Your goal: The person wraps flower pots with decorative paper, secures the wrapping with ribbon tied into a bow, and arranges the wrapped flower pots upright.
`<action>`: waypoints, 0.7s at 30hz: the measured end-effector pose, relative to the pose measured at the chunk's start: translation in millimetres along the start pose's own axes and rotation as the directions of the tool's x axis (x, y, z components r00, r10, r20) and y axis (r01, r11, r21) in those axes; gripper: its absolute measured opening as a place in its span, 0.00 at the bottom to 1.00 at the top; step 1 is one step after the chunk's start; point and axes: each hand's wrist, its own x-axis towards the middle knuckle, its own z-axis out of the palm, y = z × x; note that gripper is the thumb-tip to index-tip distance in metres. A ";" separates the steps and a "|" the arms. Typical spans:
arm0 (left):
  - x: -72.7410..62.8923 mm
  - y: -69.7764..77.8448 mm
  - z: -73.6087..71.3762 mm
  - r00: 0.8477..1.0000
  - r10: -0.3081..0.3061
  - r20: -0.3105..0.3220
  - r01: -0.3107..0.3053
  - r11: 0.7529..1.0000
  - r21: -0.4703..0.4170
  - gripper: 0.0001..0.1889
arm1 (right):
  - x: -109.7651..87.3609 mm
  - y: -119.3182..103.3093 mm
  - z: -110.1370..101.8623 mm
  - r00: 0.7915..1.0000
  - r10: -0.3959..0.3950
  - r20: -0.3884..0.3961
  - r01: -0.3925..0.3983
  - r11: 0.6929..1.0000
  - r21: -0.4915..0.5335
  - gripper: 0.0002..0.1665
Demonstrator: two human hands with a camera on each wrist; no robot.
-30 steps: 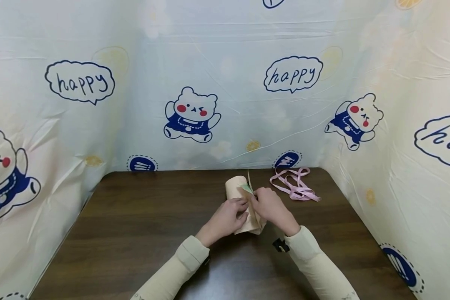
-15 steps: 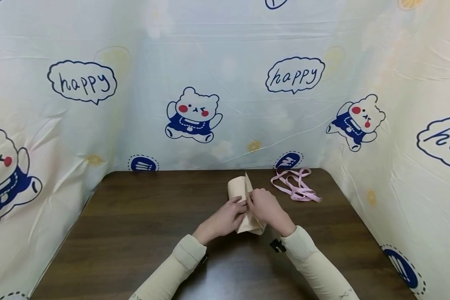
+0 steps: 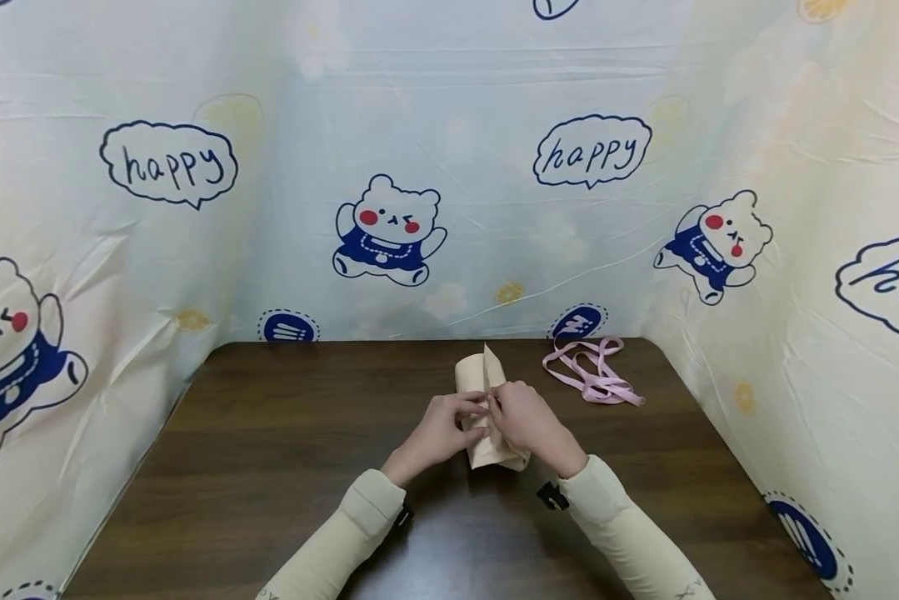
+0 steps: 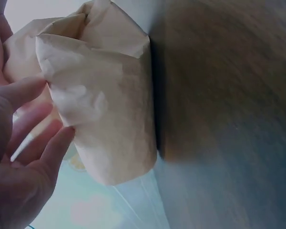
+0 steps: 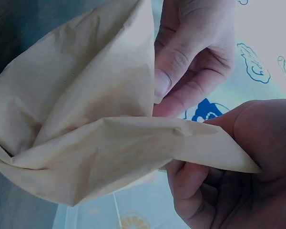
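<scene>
A tan sheet of kraft paper [image 3: 473, 372] is wrapped into a thick roll on the table, its near end folded and creased. My left hand [image 3: 442, 427] holds the paper's edge from the left. In the left wrist view its thumb and fingertips [image 4: 66, 136] meet the upper edge of the paper layer. On the opposite side, my right hand [image 3: 527, 421] grips a loose flap [image 5: 190, 143] between thumb and curled fingers. The flap's pointed tip lies against the right palm. Both hands are close together over the seam. Whatever lies inside the roll is hidden.
A loose tangle of pink ribbon [image 3: 595, 379] lies at the back right of the dark wooden table [image 3: 284, 433]. Printed cloth [image 3: 479, 208] hangs around the table's back and sides.
The raised right flap has been folded leftward over the roll, and a green patch seen inside earlier is now covered. My hands have drawn slightly closer together; the ribbon lies as before.
</scene>
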 end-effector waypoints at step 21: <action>-9.5 -12.4 2.0 0.987 -0.150 -0.056 0.134 0.965 -0.226 0.14 | 0.2 2.0 1.9 0.996 -0.057 0.061 0.048 0.989 0.139 0.25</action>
